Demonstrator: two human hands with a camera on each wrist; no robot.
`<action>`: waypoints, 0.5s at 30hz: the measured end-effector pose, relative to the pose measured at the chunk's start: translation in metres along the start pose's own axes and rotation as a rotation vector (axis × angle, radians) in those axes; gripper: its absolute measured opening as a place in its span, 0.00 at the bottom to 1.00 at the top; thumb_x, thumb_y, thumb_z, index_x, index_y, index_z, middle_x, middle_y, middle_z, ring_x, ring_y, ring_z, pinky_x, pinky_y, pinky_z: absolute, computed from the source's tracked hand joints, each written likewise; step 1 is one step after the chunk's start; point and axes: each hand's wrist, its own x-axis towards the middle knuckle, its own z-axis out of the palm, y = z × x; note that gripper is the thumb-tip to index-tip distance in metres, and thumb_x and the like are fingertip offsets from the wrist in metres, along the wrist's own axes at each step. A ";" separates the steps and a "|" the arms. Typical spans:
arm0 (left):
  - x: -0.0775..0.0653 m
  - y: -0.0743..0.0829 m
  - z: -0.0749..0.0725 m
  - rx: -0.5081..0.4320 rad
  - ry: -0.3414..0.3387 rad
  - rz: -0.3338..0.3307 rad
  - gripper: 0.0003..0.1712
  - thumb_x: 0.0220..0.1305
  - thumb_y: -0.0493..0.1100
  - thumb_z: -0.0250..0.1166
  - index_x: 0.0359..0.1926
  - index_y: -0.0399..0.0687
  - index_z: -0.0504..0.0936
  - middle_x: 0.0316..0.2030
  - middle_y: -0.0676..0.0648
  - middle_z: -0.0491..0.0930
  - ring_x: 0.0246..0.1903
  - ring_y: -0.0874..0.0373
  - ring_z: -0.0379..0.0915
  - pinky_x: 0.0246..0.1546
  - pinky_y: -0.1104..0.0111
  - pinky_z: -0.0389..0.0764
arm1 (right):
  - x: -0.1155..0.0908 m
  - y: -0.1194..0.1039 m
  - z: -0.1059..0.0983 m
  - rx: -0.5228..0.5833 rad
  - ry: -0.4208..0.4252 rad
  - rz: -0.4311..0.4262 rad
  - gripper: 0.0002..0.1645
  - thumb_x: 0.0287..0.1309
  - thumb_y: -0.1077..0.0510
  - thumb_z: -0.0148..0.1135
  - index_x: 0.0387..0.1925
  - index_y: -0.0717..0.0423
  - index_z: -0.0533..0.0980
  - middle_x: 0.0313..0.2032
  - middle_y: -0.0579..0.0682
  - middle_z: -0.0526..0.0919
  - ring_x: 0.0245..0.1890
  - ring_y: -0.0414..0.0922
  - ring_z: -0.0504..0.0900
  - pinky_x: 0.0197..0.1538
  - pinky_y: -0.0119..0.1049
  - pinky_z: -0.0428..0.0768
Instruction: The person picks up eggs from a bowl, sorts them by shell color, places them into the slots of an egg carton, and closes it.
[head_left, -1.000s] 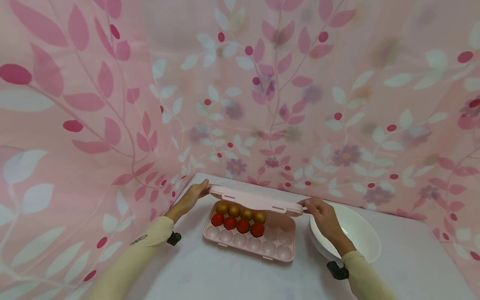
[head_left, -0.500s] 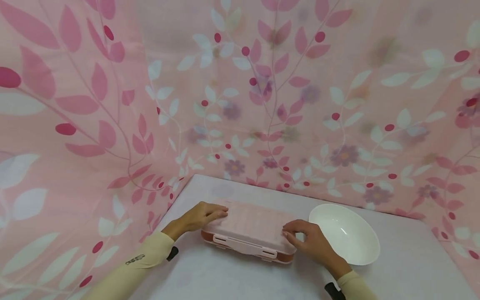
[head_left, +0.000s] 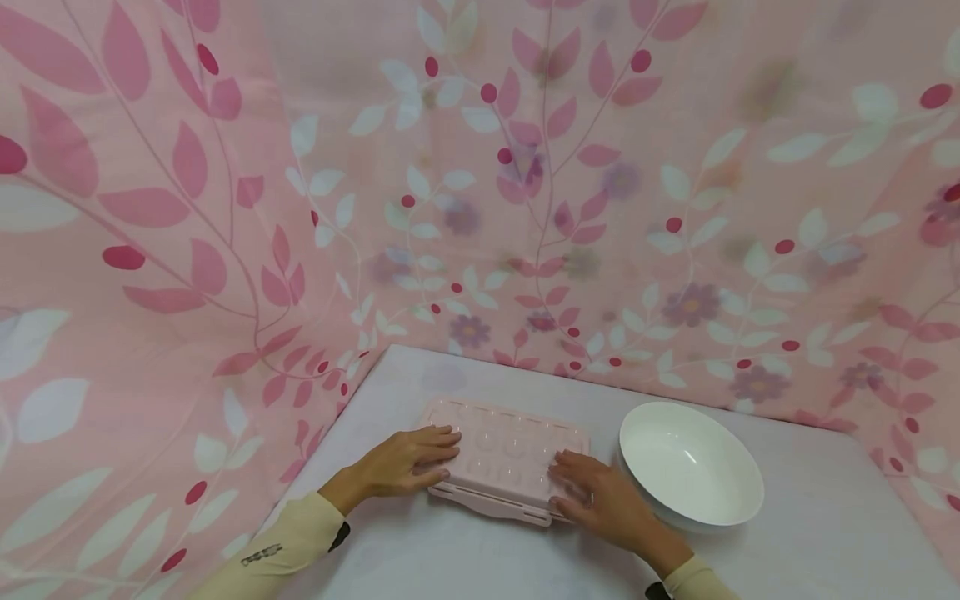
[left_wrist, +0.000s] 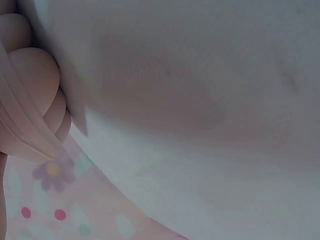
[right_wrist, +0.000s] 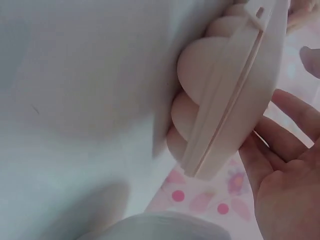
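A pale pink plastic egg box (head_left: 506,454) sits on the table with its lid down; the contents are hidden. On the lid's left end rest the fingers of my left hand (head_left: 401,462). My right hand (head_left: 611,504) lies at the opposite end, its fingers on the lid. In the right wrist view, the lid and base of the egg box (right_wrist: 220,100) meet along a thin seam, and the right hand (right_wrist: 290,175) touches the lid with extended fingers. The left wrist view catches only the rounded base cups of the egg box (left_wrist: 37,75).
A white oval bowl (head_left: 693,467) stands right of the egg box, close to my right hand. White cloth covers the table (head_left: 420,567). Floral pink curtains (head_left: 562,208) hang behind the table and along its left side.
The raised lid has come down over the red and gold balls and the gap at the front edge has closed. Both hands have moved from the lid's front corners onto its top.
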 end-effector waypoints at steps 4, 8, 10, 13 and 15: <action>0.000 0.000 0.001 0.032 -0.008 0.011 0.31 0.64 0.60 0.63 0.57 0.41 0.81 0.60 0.42 0.76 0.61 0.45 0.70 0.58 0.51 0.72 | -0.003 -0.006 0.006 -0.047 -0.001 -0.005 0.31 0.53 0.33 0.66 0.52 0.44 0.82 0.60 0.45 0.77 0.65 0.45 0.70 0.62 0.49 0.71; 0.001 0.002 0.000 0.088 -0.063 0.043 0.36 0.56 0.62 0.69 0.57 0.41 0.81 0.60 0.40 0.75 0.61 0.44 0.70 0.57 0.52 0.73 | -0.004 -0.011 0.016 -0.176 0.048 -0.075 0.39 0.48 0.32 0.70 0.55 0.51 0.80 0.60 0.51 0.78 0.64 0.49 0.71 0.60 0.49 0.73; 0.003 0.003 -0.002 0.133 -0.107 0.043 0.37 0.54 0.61 0.72 0.59 0.43 0.80 0.62 0.41 0.74 0.62 0.45 0.68 0.59 0.53 0.72 | -0.003 -0.015 0.019 -0.242 0.085 -0.109 0.43 0.44 0.32 0.72 0.56 0.54 0.79 0.59 0.54 0.78 0.62 0.52 0.73 0.58 0.49 0.75; 0.006 0.006 -0.004 0.183 -0.169 0.015 0.39 0.51 0.60 0.74 0.61 0.47 0.78 0.64 0.44 0.72 0.64 0.47 0.66 0.61 0.54 0.70 | -0.002 -0.020 0.023 -0.299 0.113 -0.111 0.46 0.39 0.34 0.76 0.57 0.56 0.78 0.59 0.58 0.77 0.62 0.54 0.73 0.57 0.49 0.76; 0.006 0.008 -0.003 0.188 -0.197 -0.011 0.40 0.51 0.59 0.74 0.63 0.49 0.77 0.65 0.45 0.70 0.66 0.47 0.64 0.62 0.54 0.68 | -0.001 -0.023 0.025 -0.318 0.096 -0.076 0.48 0.38 0.33 0.76 0.58 0.56 0.77 0.60 0.58 0.76 0.62 0.54 0.72 0.57 0.48 0.76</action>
